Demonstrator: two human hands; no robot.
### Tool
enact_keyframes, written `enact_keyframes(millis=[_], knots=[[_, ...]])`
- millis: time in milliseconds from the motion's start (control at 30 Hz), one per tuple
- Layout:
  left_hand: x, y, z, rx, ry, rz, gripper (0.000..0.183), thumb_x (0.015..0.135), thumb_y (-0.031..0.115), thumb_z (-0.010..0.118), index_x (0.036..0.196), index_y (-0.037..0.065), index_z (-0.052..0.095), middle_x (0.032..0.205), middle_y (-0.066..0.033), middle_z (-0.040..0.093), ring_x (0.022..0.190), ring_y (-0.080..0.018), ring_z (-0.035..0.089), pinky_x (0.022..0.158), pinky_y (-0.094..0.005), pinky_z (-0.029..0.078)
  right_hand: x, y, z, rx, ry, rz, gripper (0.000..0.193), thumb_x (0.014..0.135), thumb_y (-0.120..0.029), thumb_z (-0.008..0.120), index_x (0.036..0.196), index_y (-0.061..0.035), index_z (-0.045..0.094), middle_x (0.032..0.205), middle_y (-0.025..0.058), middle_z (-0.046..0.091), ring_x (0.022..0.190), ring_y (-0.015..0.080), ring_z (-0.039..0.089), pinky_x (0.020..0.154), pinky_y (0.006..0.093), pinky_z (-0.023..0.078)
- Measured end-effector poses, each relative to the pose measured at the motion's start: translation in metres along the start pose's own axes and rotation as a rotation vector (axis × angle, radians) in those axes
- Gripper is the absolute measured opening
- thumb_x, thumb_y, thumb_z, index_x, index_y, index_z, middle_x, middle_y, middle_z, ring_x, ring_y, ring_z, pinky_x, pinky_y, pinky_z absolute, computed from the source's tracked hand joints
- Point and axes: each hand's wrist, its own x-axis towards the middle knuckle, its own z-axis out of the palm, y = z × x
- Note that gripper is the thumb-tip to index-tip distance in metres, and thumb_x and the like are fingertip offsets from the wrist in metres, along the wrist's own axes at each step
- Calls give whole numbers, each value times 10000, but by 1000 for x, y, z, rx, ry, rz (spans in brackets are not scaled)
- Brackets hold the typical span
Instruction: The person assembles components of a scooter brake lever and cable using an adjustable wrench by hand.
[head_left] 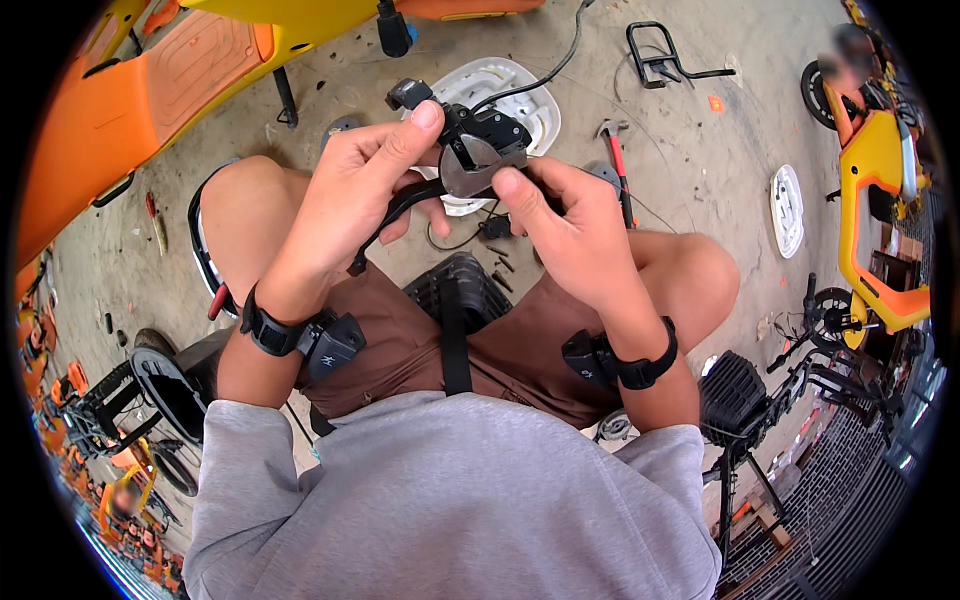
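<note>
Above my lap, both hands hold a black lever assembly (494, 131) with a dull metal plate, a curved black arm hanging down to the left and a cable running up to the right. My left hand (352, 185) grips its left side, thumb pressed on the top of the black body. With thumb and bent fingers, my right hand (582, 225) pinches the lower right edge by the metal plate. Some fingers of both hands are hidden behind the part. Beyond it, a white plastic cover (541, 91) lies on the floor.
A red-handled hammer (619, 172) and a bent black metal frame (658, 62) lie on the concrete. Loose bolts (501, 280) are between my knees. An orange and yellow vehicle body (190, 75) stands upper left; another white cover (787, 211) and a yellow frame (856, 215) are right.
</note>
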Motion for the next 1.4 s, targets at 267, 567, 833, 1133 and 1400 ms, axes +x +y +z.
enact_keyframes(millis=[267,567,833,1133,1400], knots=[[0,0,-3,81,-3,23,574,1015,470,454,937,-70,634,712,-145,658,480,-111,579,351,-188,263,-2,-8,-5,18,-21,38,342,935,-271,658,772,28,629,560,26,508,548,68,430,487,268,357],[-1,2,-2,135,2,9,549,987,470,519,892,-46,680,644,-96,641,446,-86,558,354,-185,269,-2,-9,-14,-48,-76,59,327,931,-282,654,840,33,661,585,58,575,559,88,522,519,275,406],[0,1,-1,280,9,-6,581,913,513,623,825,-50,731,613,-47,615,470,-89,569,395,-216,352,-1,-8,-27,-212,-47,145,264,887,-239,709,873,25,698,671,17,611,547,58,525,481,216,430],[4,-10,-4,466,-77,-17,605,868,591,637,846,-1,757,541,-21,557,490,-88,587,457,-216,400,4,-2,-34,-290,34,19,287,783,-279,806,873,-12,752,568,24,609,483,71,536,445,237,392],[9,-11,-6,37,81,-44,635,940,558,557,915,-58,707,611,-93,652,429,-50,419,425,-201,305,1,-5,-14,3,40,234,302,851,-261,753,877,37,711,650,44,646,575,73,591,519,222,454]])
